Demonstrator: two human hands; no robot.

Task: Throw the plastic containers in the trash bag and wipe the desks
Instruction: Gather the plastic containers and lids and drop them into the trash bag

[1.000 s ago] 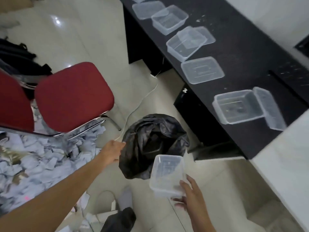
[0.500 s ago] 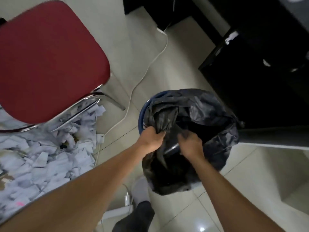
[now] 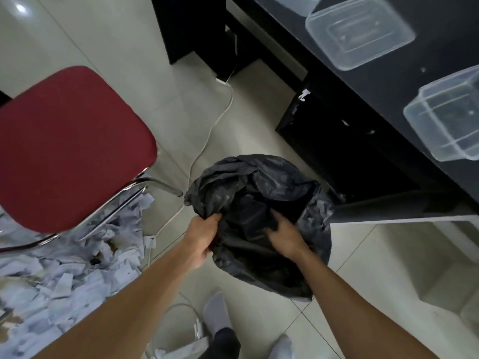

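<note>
A black trash bag (image 3: 261,193) stands on the floor beside the black desk (image 3: 388,81). My left hand (image 3: 201,238) grips the bag's near left rim. My right hand (image 3: 285,235) lies on the bag's near side with fingers curled into the plastic. On the desk sit clear plastic containers: one (image 3: 359,32) at the top, another (image 3: 447,117) at the right edge. The container I carried a second ago is out of sight.
A red chair (image 3: 70,143) with chrome legs stands to the left. Shredded white paper (image 3: 64,275) covers the floor under it. A white cable (image 3: 215,120) runs across the tiles. My socked feet (image 3: 216,309) are at the bottom.
A second ago my right hand held a clear container above the bag. Now that container is gone from view and both hands hold the bag's plastic. The view has tilted back up toward the desk.
</note>
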